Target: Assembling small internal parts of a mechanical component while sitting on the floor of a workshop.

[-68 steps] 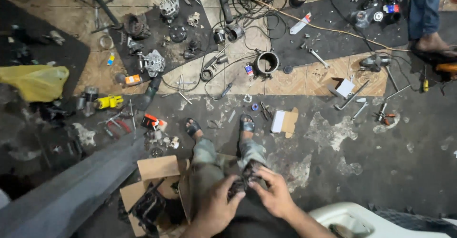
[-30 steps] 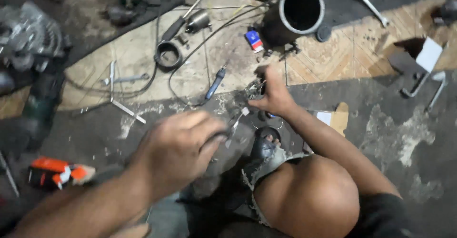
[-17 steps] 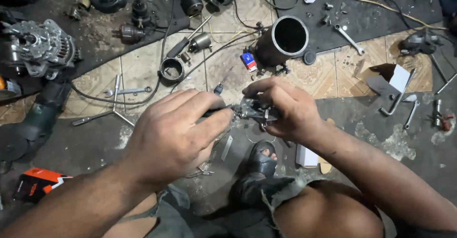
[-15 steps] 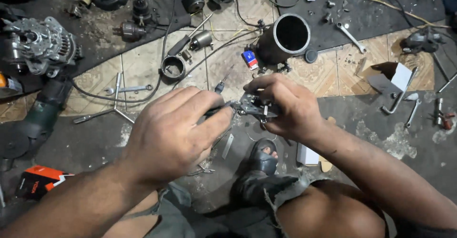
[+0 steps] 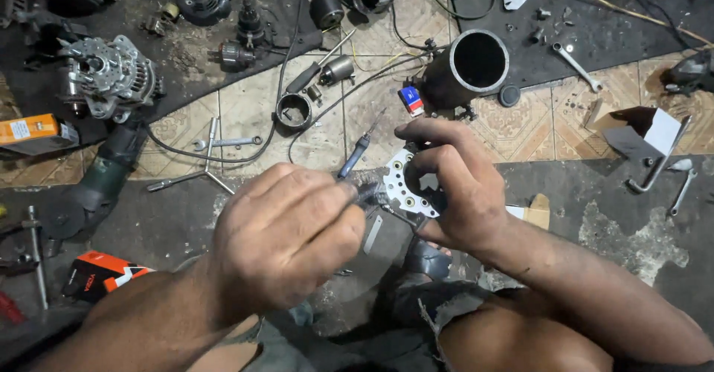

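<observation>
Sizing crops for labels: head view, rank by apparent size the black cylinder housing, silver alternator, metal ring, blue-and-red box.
1. black cylinder housing and silver alternator: look alike, unranked
2. metal ring
3. blue-and-red box

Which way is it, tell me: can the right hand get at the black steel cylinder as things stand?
Probably not yet. The right hand is gripping the perforated metal plate, so it is occupied. The black cylinder lies just beyond its fingers on the floor, with nothing between them.

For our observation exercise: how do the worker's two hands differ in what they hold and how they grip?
The left hand is fisted around a thin dark tool; the right hand pinches a pale perforated metal plate with spread fingers. Left sits lower, right higher. Both meet at the plate.
</observation>
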